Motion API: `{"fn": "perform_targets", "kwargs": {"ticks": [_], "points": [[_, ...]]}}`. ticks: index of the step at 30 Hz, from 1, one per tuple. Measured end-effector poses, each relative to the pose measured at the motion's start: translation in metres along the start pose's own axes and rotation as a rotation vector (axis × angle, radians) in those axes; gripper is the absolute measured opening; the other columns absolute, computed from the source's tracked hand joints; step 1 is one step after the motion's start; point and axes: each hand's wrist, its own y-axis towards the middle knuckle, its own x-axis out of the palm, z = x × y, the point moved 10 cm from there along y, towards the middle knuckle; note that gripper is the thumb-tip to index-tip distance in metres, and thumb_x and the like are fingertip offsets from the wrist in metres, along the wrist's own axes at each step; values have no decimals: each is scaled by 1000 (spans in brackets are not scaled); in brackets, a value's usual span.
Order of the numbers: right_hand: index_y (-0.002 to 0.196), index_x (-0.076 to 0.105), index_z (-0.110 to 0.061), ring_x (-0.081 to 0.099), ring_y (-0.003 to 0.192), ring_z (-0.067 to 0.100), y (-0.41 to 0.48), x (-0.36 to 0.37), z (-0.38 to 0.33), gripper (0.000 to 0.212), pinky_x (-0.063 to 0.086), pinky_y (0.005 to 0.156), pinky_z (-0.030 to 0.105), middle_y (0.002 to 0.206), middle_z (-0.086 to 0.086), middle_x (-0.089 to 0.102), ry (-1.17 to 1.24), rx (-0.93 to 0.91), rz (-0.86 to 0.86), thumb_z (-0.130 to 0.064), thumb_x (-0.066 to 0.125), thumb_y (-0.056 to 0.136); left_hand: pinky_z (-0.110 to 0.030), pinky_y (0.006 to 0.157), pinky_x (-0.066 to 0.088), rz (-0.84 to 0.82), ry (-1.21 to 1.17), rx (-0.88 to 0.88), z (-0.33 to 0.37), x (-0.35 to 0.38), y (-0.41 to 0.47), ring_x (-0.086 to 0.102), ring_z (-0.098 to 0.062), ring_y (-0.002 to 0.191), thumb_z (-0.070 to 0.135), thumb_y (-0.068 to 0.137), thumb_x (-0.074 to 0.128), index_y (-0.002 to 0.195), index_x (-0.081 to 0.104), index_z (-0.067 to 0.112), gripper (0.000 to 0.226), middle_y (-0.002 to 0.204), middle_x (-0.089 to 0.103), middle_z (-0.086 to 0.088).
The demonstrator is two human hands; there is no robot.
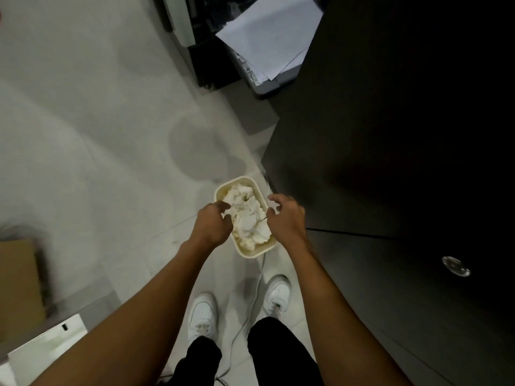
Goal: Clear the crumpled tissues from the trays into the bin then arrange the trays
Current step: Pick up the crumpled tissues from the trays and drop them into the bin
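Note:
A cream rectangular bin [252, 253] stands on the floor by the dark cabinet, piled high with crumpled white tissues [248, 215]. Both of my hands hang over it. My left hand [213, 225] is over the bin's left rim, with fingers and thumb curled round a bit of tissue at the edge of the pile. My right hand [284, 217] is over the right rim, its fingers spread and loosely bent, holding nothing. No tray is in view.
A dark cabinet [390, 162] fills the right side. A printer with white paper sheets [270, 34] sits beyond it. A white cable [257, 285] runs over the floor between my white shoes [202, 313]. A cardboard box [19, 285] lies at the left.

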Motion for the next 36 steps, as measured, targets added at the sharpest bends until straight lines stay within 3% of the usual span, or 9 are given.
{"fn": "perform_targets", "kwargs": {"ticks": [3, 7, 10, 14, 18, 22, 27, 32, 36], "points": [[129, 65, -19, 49, 105, 8, -21, -21, -31, 35, 35, 64, -6, 132, 1, 61, 1, -36, 2, -8, 59, 96, -28, 94, 47, 39, -70, 24, 21, -34, -31, 67, -26, 110, 17, 96, 59, 128, 66, 11, 34, 123, 71, -10], [127, 65, -26, 56, 112, 14, -53, -57, -81, 34, 37, 84, 14, 128, 2, 63, 11, -67, 16, -14, 63, 95, -22, 91, 45, 76, -131, 62, 62, -88, -72, 68, -22, 107, 17, 97, 58, 123, 70, 12, 29, 119, 73, -5], [126, 66, -29, 60, 109, 17, -81, -85, -108, 32, 45, 82, 23, 132, 2, 59, 80, -22, 22, -17, 63, 96, -20, 88, 44, 95, -166, 109, 95, -130, -103, 68, -18, 103, 17, 97, 59, 121, 71, 13, 27, 118, 73, -4], [124, 68, -25, 62, 110, 16, -123, -134, -149, 31, 44, 65, 10, 128, -1, 61, 108, -51, 66, -16, 63, 96, -24, 88, 47, 120, -197, 198, 143, -183, -148, 64, -14, 95, 15, 98, 61, 118, 71, 13, 23, 115, 73, -5], [119, 71, -22, 66, 107, 12, -170, -190, -194, 27, 49, 91, 20, 119, -3, 67, 133, -121, 143, -14, 65, 94, -26, 91, 49, 108, -224, 247, 189, -224, -190, 63, -12, 96, 16, 99, 60, 121, 69, 15, 24, 114, 71, 0], [118, 72, -22, 65, 107, 11, -213, -247, -231, 26, 52, 96, 26, 120, -1, 68, 127, -194, 221, -15, 66, 94, -21, 84, 47, 86, -189, 334, 245, -253, -234, 64, -9, 94, 19, 98, 63, 119, 68, 21, 21, 109, 70, 6], [115, 73, -19, 66, 98, 8, -257, -336, -259, 23, 55, 92, 26, 112, -3, 68, 150, -290, 398, -16, 67, 92, -22, 90, 51, 90, -211, 531, 331, -283, -277, 67, -8, 95, 19, 95, 67, 113, 71, 21, 19, 103, 73, 4], [115, 73, -17, 63, 95, 4, -280, -426, -259, 23, 42, 74, -2, 110, -4, 68, 152, -324, 544, -13, 67, 93, -26, 92, 53, 57, -219, 680, 415, -288, -301, 66, -5, 97, 23, 95, 67, 113, 70, 25, 19, 100, 71, 9], [112, 74, -22, 65, 91, 6, -270, -485, -250, 22, 47, 82, 11, 107, -3, 70, 114, -304, 635, -17, 69, 91, -28, 92, 55, 52, -243, 757, 480, -283, -302, 66, -6, 96, 23, 94, 67, 111, 69, 29, 18, 99, 71, 9]]}}
